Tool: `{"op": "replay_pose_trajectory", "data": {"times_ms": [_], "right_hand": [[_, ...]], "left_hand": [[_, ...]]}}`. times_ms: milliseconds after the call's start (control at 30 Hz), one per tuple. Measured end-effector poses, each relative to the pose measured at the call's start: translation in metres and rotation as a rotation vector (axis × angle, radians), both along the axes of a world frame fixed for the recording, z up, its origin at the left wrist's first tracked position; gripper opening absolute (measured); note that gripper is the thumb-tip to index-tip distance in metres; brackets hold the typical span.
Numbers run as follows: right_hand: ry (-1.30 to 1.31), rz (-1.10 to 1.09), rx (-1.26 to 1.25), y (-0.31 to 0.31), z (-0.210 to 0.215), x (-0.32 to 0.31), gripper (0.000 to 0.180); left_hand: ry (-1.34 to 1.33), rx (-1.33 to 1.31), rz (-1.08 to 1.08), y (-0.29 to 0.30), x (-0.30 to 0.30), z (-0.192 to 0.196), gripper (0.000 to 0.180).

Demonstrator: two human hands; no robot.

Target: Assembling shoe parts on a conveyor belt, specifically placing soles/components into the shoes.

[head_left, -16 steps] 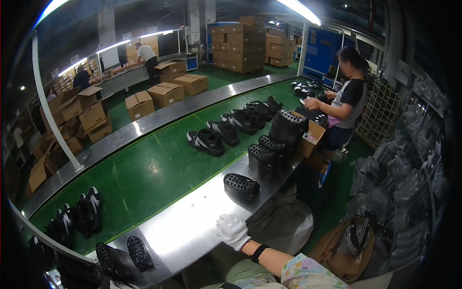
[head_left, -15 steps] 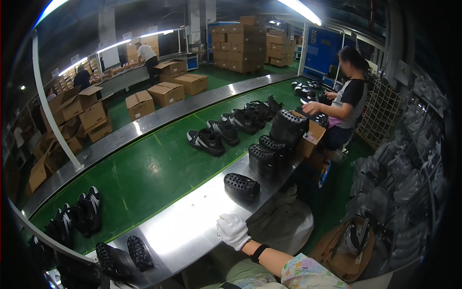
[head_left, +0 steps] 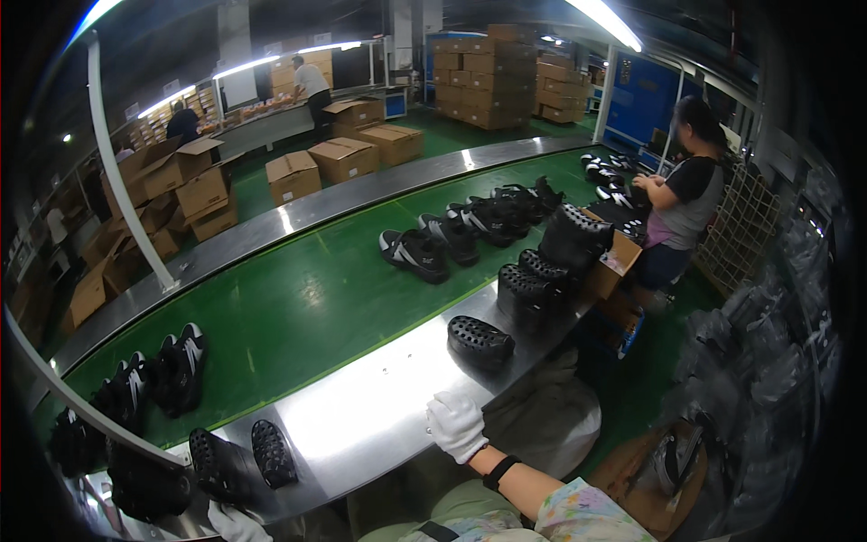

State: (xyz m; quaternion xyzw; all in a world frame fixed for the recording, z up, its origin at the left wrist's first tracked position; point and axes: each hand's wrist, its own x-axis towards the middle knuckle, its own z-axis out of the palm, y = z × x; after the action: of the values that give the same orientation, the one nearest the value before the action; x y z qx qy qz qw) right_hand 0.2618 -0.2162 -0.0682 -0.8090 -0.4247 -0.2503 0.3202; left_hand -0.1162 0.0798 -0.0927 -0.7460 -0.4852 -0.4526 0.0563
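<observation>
My right hand (head_left: 456, 427), in a white glove, rests with curled fingers at the near edge of the shiny metal ledge (head_left: 361, 397). No held thing shows in it. Just beyond it stands a black clog-like piece (head_left: 480, 342) with holes across its top. More such pieces (head_left: 531, 287) are grouped farther right. My left hand (head_left: 237, 522), also gloved in white, is partly visible at the lower edge. Close above it are two black holed pieces, one (head_left: 217, 461) beside another (head_left: 273, 452). Its fingers are mostly hidden.
Beyond the ledge runs a green conveyor belt (head_left: 298, 312) bearing black-and-white sneakers (head_left: 414, 255) and more sneakers (head_left: 181, 370) at left. A metal post (head_left: 131, 172) rises at left. A co-worker (head_left: 691, 194) stands at right beside an open carton (head_left: 619, 257). Bagged goods (head_left: 759, 352) fill a right-hand rack.
My view has swung left, so the scene sits farther right. More of my left glove shows by the holed pieces. My right hand stays at the ledge. The co-worker's hands have drawn together.
</observation>
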Motion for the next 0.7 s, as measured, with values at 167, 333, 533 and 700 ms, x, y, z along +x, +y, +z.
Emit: {"op": "replay_pose_trajectory", "data": {"times_ms": [167, 333, 533, 700], "right_hand": [[-0.001, 0.008, 0.019, -0.003, -0.002, 0.003, 0.009], [0.015, 0.004, -0.012, 0.001, -0.006, 0.002, 0.012], [-0.011, -0.020, -0.021, 0.001, -0.006, 0.002, 0.014], [-0.022, -0.013, 0.002, 0.001, -0.002, 0.003, 0.015]], "left_hand": [[-0.233, -0.205, -0.006, 0.011, -0.003, -0.029, 0.029], [-0.184, -0.189, 0.059, 0.004, -0.001, -0.025, 0.027], [-0.214, -0.141, 0.035, -0.001, 0.005, -0.018, 0.026], [-0.211, -0.123, 0.027, -0.004, 0.007, -0.016, 0.026]]}}
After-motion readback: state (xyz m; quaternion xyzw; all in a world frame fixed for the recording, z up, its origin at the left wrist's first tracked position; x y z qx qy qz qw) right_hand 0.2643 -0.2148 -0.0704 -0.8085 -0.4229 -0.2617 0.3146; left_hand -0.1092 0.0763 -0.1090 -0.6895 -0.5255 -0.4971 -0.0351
